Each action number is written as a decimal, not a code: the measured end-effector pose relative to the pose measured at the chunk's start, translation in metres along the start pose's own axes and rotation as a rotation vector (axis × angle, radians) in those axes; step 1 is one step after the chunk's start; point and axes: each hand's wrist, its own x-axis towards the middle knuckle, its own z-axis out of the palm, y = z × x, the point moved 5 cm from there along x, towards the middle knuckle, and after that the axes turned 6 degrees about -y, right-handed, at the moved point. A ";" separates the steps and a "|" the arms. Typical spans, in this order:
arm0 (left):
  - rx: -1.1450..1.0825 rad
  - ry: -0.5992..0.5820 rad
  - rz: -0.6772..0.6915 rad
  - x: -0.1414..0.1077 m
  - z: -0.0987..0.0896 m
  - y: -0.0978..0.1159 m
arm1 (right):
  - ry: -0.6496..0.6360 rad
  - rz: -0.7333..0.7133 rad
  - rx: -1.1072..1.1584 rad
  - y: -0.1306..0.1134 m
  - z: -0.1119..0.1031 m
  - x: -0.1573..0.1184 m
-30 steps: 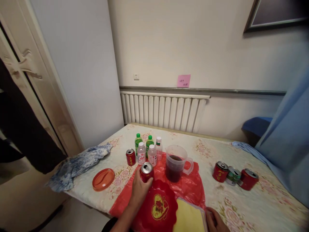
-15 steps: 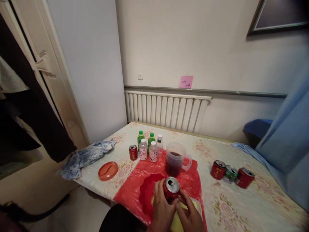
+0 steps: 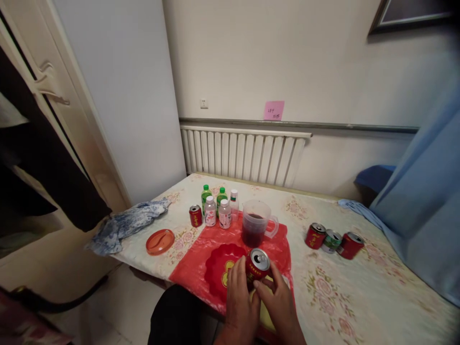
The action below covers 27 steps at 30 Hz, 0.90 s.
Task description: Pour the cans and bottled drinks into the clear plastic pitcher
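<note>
Head view. My two hands meet over the near edge of the worktop [image 3: 302,270], one on each side of an opened red can [image 3: 258,266]. The fingers of my left hand [image 3: 239,292] curve round its left side, partly closed to its width; those of my right hand [image 3: 280,299] close on its right side, a thumb at the near face. The can tilts slightly, its silver top uncovered; its base is hidden, so I cannot tell whether it rests on anything. A yellow cloth [image 3: 266,318] shows below my hands. To the left, a scalloped red plate [image 3: 212,273] lies on a red plastic sheet [image 3: 190,261]; a jug [image 3: 253,230] of dark liquid stands just beyond the can, and three cans [image 3: 331,241] stand toward the right edge.

Handling (judged): thin metal, probably light if drained, though the contents cannot be seen; smooth, slippery if wet, and apt to dent under a hard squeeze. Best held round the middle of the wall, clear of the opening's sharp lip.
</note>
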 end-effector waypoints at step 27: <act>-0.707 -0.656 -0.133 0.036 -0.064 0.041 | -0.559 -0.254 -0.049 -0.082 -0.016 0.006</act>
